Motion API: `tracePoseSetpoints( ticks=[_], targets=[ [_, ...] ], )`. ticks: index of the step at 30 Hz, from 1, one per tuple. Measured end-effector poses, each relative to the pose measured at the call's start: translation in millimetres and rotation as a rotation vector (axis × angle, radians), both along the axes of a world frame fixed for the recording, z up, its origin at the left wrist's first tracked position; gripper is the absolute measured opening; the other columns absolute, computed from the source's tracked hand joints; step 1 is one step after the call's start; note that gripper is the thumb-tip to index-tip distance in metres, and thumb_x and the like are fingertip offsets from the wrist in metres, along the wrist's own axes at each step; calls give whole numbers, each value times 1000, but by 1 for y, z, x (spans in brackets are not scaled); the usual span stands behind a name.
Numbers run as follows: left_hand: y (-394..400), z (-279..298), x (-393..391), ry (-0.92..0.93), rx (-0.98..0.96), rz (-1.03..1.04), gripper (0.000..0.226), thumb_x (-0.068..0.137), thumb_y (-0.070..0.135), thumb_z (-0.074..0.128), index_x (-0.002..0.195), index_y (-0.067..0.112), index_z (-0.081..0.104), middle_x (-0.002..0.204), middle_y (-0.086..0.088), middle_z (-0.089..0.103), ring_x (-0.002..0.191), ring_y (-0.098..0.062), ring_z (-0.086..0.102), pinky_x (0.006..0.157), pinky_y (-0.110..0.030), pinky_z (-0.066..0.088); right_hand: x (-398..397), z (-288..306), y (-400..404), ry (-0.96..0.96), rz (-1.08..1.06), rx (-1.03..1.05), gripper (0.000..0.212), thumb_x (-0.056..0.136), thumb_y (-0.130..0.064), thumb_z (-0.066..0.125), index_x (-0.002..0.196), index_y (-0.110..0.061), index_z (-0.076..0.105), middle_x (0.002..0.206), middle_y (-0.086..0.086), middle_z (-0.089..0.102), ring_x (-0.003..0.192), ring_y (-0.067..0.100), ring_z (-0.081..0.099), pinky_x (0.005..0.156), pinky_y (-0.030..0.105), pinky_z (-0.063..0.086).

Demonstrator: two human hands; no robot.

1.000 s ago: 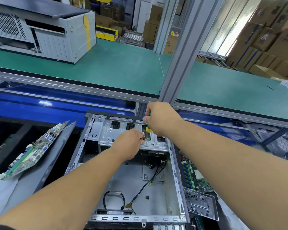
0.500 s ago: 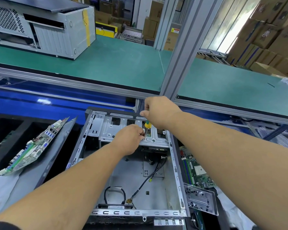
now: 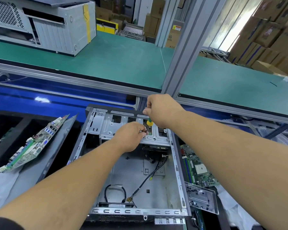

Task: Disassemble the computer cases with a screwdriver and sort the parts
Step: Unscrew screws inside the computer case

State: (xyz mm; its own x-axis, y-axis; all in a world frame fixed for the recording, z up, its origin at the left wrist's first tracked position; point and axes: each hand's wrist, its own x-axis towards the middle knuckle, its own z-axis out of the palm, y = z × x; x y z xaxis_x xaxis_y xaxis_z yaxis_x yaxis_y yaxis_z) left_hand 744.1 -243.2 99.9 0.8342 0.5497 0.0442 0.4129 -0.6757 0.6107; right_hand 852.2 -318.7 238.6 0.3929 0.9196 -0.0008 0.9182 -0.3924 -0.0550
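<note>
Step in hand: by the look of it, undoing a screw on the drive cage (image 3: 133, 130), the silver bracket at the far end of the open computer case (image 3: 136, 163); the screw itself is hidden under the hands.
Right hand (image 3: 161, 110): clenched round the top of the screwdriver (image 3: 149, 123), above the drive cage.
Left hand (image 3: 130, 136): fingertips pinch the screwdriver's dark shaft low down, just over the drive cage, steadying the tip.
Screwdriver: yellow and green handle, long axis steeply tilted, handle end up and away from the person, tip down onto the drive cage.
Computer case: lies open side up, its long axis running from the person towards the green bench (image 3: 115, 63); the drive cage sits at the bench end, loose black cables (image 3: 150, 178) on the floor nearer the person.
Next move: likely turning the handle while keeping the tip seated; whether the screw is loose yet cannot be told.
Sorted parts: one motherboard (image 3: 32, 143) rests left of the case, another circuit board (image 3: 198, 170) right of it, beside a clear plastic tray (image 3: 201, 196).
Beyond the case: a second grey case (image 3: 56, 27) stands on the green bench.
</note>
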Motion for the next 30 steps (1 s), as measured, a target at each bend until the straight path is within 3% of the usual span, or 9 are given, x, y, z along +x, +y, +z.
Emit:
tracePoseSetpoints(
  ticks=[5, 10, 15, 18, 20, 22, 26, 28, 30],
  targets=[
    [0, -3, 3, 4, 17, 10, 17, 106, 30, 53, 92, 32, 61, 100, 8, 59, 85, -16, 58, 68, -29, 42, 0, -3, 5, -34, -82, 24, 28, 102, -42, 59, 89, -18, 52, 75, -1, 52, 65, 15, 50, 48, 27, 29],
    [1, -5, 3, 6, 20, -17, 18, 106, 29, 52, 105, 27, 70, 103, 9, 60, 90, -16, 59, 75, -30, 48, -2, 2, 5, -150, -199, -49, 51, 103, -56, 46, 68, -19, 40, 68, 2, 49, 57, 17, 46, 49, 28, 34],
    [4, -4, 2, -25, -81, -2, 20, 105, 32, 54, 109, 28, 73, 103, 11, 64, 86, -14, 62, 80, -35, 56, -5, 17, 9, -265, -16, -261, 29, 106, -26, 46, 83, -11, 54, 75, 0, 44, 68, 21, 52, 62, 33, 41],
    [6, -8, 2, -101, -201, 16, 19, 104, 33, 56, 111, 33, 74, 76, 13, 63, 65, -10, 55, 67, -33, 50, -1, 25, 8, -71, 97, -243, 7, 103, -20, 54, 98, -18, 51, 86, -4, 53, 83, 19, 55, 55, 29, 34],
    [4, -8, 1, -123, -214, 23, 19, 104, 34, 57, 110, 35, 74, 66, 12, 58, 61, -10, 52, 61, -30, 45, 2, 29, 4, 115, 132, -220, 15, 98, -12, 60, 92, -25, 54, 92, -4, 59, 81, 16, 55, 56, 29, 37],
    [2, -8, 2, -119, -189, 25, 19, 104, 35, 57, 107, 33, 75, 74, 10, 63, 68, -12, 58, 63, -31, 48, 8, 34, 1, 213, 139, -246, 22, 94, -8, 63, 90, -29, 57, 93, -3, 60, 77, 17, 57, 57, 30, 44],
    [0, -9, 7, -100, -131, 71, 18, 103, 42, 58, 95, 33, 71, 72, 6, 63, 69, -15, 59, 62, -32, 49, 12, 29, -3, 248, 81, -172, 11, 97, -32, 66, 103, -26, 58, 91, -5, 58, 78, 15, 57, 57, 29, 39],
    [-3, -12, 9, -107, -81, 96, 19, 103, 43, 57, 89, 33, 66, 71, 7, 63, 68, -14, 59, 58, -30, 47, 8, 23, -2, 129, -7, -113, 32, 102, -54, 50, 105, -22, 53, 84, -4, 53, 75, 13, 52, 55, 29, 34],
    [-5, -14, 10, -120, -49, 116, 21, 103, 43, 57, 84, 35, 60, 73, 6, 65, 70, -17, 61, 61, -32, 51, 3, 18, 0, -133, -46, -142, 33, 107, -50, 39, 111, -20, 54, 78, 1, 46, 74, 18, 52, 56, 32, 36]
  ],
)
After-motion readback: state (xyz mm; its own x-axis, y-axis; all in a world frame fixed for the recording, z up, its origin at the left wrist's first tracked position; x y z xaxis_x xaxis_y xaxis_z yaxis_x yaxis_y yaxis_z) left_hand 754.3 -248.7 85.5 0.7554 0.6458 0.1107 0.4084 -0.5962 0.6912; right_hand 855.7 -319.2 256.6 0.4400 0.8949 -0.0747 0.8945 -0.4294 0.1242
